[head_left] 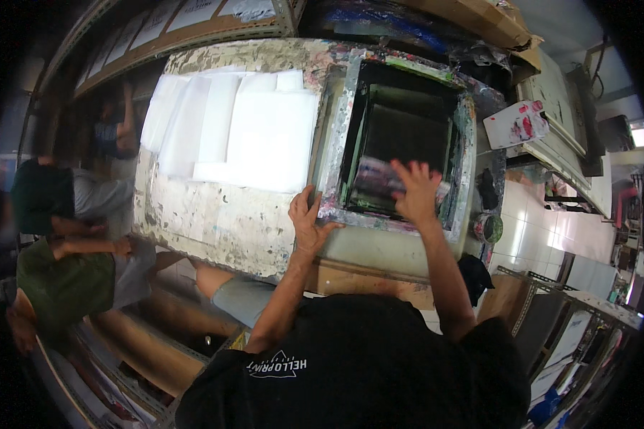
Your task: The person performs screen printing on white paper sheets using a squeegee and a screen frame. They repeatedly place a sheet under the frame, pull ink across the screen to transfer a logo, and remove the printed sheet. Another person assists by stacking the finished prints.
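Observation:
A paint-stained screen-printing frame (342,136) lies on the work table, with dark ink over its mesh (408,125). My right hand (417,194) is over the near half of the mesh. Its fingers reach across a squeegee (376,176), a bar blurred by motion and partly covered by the hand. At the near left corner of the frame rests my left hand (308,222), thumb and fingers spread along the two edges. Left of the frame, white sheets (272,132) lie overlapping on the table.
The stained table (215,229) extends leftward. A small ink pot (489,227) stands near its right edge. A red-smeared white container (515,125) is farther right. Two people (68,279) are at the left; shelving (565,329) stands at the lower right. Cardboard (479,21) lies behind.

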### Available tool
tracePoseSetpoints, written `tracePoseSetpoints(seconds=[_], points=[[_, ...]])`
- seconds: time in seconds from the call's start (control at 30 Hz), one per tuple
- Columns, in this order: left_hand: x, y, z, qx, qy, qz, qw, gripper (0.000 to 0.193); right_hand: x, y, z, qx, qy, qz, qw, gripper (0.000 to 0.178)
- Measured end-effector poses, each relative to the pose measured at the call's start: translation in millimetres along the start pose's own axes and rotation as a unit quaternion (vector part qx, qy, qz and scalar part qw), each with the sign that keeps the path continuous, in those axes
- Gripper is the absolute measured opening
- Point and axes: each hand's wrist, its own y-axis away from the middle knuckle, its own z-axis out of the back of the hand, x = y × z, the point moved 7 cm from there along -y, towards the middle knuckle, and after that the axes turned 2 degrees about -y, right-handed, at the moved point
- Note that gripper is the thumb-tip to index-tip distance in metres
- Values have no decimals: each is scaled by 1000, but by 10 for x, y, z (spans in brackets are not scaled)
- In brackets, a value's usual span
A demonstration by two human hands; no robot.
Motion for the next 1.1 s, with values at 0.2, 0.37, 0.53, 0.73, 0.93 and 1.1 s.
tracePoseSetpoints(seconds=[0.2,0.37,0.53,0.73,0.93,1.1], points=[[-4,4,-16,19,-3,9,1000,93,-721,-1129,76,-99,26,7,995,81],[14,49,-10,17,21,11,1000,97,-1079,-1833,175,-102,-15,41,994,71],[-37,8,33,10,25,14,1000,96,-1026,-1938,355,-140,-1,76,987,50],[9,76,14,2,55,47,997,94,-548,-1006,280,-154,2,73,985,49],[-278,-65,284,-85,92,38,991,90,330,133,934,-31,-72,33,996,45],[-951,-838,848,-152,199,60,966,79,746,211,1921,-217,34,135,966,64]])
